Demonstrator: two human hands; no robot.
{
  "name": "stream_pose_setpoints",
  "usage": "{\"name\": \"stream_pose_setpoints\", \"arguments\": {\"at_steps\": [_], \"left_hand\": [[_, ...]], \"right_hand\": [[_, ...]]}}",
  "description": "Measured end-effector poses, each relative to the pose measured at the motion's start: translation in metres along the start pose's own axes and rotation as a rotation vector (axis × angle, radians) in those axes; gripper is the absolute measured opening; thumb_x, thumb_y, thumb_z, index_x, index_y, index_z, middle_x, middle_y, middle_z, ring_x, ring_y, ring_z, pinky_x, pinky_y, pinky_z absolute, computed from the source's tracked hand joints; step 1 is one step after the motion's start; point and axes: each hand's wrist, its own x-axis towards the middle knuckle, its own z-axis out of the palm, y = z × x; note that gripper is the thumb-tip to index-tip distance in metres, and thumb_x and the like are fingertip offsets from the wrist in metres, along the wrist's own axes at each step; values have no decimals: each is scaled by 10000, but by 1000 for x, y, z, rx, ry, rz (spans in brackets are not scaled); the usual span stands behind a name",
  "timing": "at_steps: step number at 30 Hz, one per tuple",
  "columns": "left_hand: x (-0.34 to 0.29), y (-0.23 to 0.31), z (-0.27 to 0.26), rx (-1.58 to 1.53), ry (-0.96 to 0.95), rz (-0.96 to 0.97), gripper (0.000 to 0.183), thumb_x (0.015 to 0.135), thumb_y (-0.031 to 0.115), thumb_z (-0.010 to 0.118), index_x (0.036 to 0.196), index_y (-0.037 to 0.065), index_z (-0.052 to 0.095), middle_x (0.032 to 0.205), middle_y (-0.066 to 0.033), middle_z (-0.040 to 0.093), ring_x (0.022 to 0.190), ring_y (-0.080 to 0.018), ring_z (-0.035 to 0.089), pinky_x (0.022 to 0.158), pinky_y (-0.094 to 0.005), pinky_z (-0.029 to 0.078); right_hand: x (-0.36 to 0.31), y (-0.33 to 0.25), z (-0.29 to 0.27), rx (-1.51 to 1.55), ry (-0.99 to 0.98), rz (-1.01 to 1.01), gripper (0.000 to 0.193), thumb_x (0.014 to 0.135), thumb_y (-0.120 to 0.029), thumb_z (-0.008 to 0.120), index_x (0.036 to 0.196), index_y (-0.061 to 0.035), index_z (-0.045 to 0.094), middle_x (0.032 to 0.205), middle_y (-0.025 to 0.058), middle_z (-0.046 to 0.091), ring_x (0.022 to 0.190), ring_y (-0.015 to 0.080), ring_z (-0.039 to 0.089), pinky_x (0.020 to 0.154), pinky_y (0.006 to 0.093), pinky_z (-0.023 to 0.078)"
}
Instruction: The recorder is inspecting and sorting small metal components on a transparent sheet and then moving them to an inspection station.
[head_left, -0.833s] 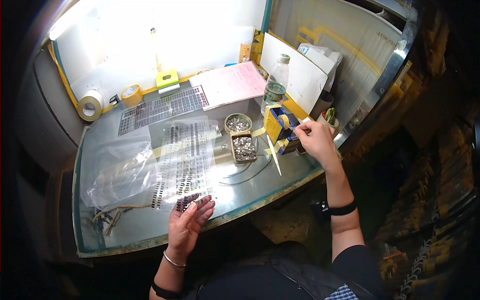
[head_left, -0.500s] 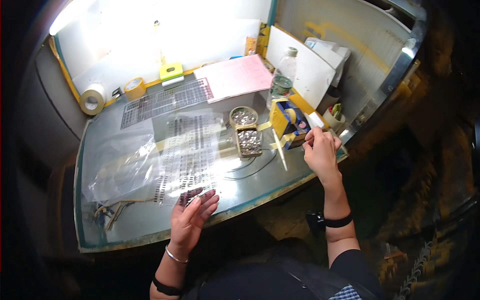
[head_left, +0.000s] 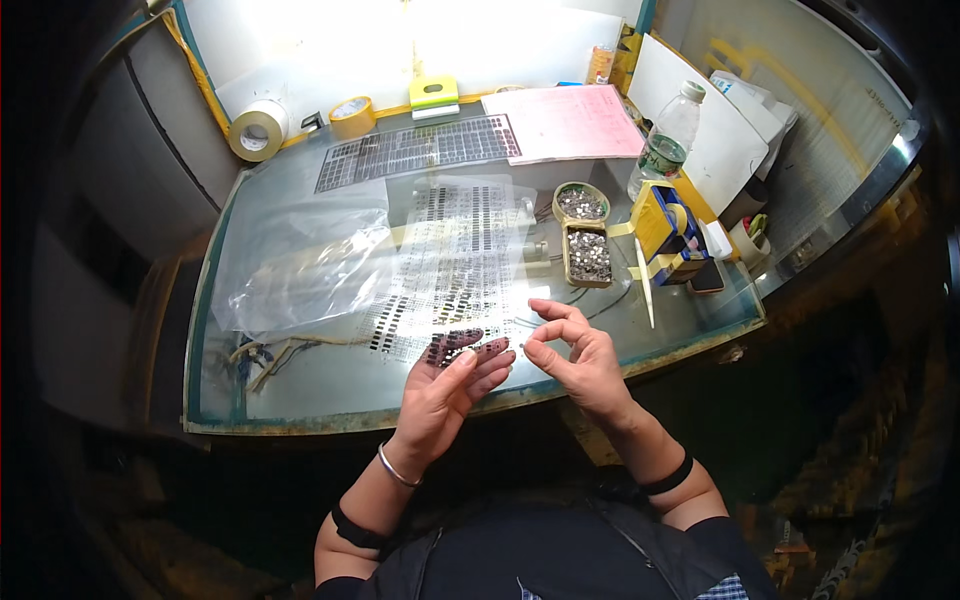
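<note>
My left hand (head_left: 440, 395) is raised at the table's front edge, palm up. Its thumb presses a small see-through piece with dark marks and bright spots (head_left: 440, 350) against the fingers; the fingertips look dark. Close by on the right, my right hand (head_left: 585, 370) has thumb and forefinger brought together in a pinch. Whatever lies between them is too small to make out. Behind both hands, a clear sheet printed with rows of dark marks (head_left: 445, 265) lies on the glass tabletop (head_left: 310, 395).
A round tub (head_left: 581, 203) and a square tub (head_left: 588, 256) hold small shiny pieces. Beside them are a white stick (head_left: 645, 285), a blue and yellow tape dispenser (head_left: 668, 230) and a bottle (head_left: 670, 140). Clear plastic (head_left: 300, 265) lies left; pink paper (head_left: 565, 125) and tape rolls (head_left: 258, 130) sit behind.
My right hand has come left from beside the tape dispenser to just beside my left hand. The whole view has shifted, so the table appears further right and higher.
</note>
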Motion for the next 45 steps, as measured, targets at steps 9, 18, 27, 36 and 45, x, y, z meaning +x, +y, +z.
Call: {"name": "stream_pose_setpoints", "arguments": {"at_steps": [9,18,27,36,45], "left_hand": [[2,-2,0,-13,-5,16,351,962,100,464,1281,-40,415,1213,-227,548,1108,-313,577,943,-386,496],[2,-4,-1,-9,2,15,343,958,98,473,1271,-36,431,1202,-209,561,1099,-294,584,930,-369,498],[-2,-9,-10,198,60,48,324,927,117,562,1216,-15,498,1117,-128,607,975,-172,598,865,-298,494],[4,-10,-19,14,17,33,274,984,202,459,1092,-24,570,980,-134,648,843,-154,589,748,-279,464],[5,-8,-6,-63,113,-16,329,981,277,452,1139,-4,518,881,-75,590,826,-158,588,699,-277,485]], "right_hand": [[1,4,0,-135,48,-36,132,799,-159,726,855,-48,682,1242,194,509,1191,273,465,1013,373,328],[-1,6,11,-157,181,-28,250,869,-162,636,1037,-27,508,1051,122,541,931,161,537,794,276,418],[13,-15,3,162,-152,454,306,928,-318,543,746,-73,557,580,-14,525,443,46,471,393,175,327],[40,-39,-11,-229,-421,504,566,957,-502,413,815,-2,635,588,75,606,445,110,537,436,233,423],[81,-3,-81,-1125,75,71,111,759,-193,711,824,-104,722,898,147,631,929,299,607,823,398,477]]}}
